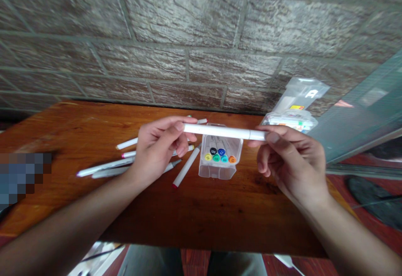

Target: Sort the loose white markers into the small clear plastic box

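A white marker pen [222,131] is held level above the table between both hands. My left hand [160,146] pinches its left end between thumb and fingers. At the other end, past a thin seam in the barrel, my right hand [292,163] grips the marker the same way. Behind and below it stands a clear plastic case [217,172] with several markers inside, their round coloured ends facing me. Loose white markers lie left of the case, among them one with a red end [186,167]; my left hand partly hides the others.
A second clear case [290,119] with an upright lid holds markers at the back right. The wooden table [220,217] meets a stone-block wall [188,37] behind. A glass panel [364,100] stands to the right, and a blurred-out patch covers the far left.
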The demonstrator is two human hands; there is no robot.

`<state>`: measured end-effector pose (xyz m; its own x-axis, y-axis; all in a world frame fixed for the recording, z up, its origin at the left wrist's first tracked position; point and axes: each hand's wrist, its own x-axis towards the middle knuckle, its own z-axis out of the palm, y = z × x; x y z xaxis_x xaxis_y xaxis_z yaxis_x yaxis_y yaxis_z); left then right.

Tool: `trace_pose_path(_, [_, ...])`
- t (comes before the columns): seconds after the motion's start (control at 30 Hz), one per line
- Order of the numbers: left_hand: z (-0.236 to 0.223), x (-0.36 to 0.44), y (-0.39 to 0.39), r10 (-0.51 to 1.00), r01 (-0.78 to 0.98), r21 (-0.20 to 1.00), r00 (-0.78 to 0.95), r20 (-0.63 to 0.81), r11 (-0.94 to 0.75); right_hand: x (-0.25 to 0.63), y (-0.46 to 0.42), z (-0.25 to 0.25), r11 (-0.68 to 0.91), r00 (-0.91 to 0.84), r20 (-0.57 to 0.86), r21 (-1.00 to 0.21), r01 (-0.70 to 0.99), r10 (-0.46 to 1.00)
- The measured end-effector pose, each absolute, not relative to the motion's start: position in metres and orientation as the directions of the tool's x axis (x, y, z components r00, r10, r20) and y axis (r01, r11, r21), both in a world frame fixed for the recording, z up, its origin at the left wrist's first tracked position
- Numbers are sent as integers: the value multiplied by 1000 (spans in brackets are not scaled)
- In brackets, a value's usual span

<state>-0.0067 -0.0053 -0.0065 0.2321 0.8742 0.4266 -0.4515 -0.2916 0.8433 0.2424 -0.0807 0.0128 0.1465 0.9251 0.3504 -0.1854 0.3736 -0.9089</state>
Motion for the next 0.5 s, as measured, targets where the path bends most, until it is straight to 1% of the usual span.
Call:
trace_pose_path(0.13, [-8,-7,-5,874,-427,854,237,424,-298,242,-81,12,365,147,341,-910,-195,929])
trace_pose_path(0.5, [-3,-6,-8,888,-477,843,236,395,-248,241,-81,15,356,150,329,-908,-221,932])
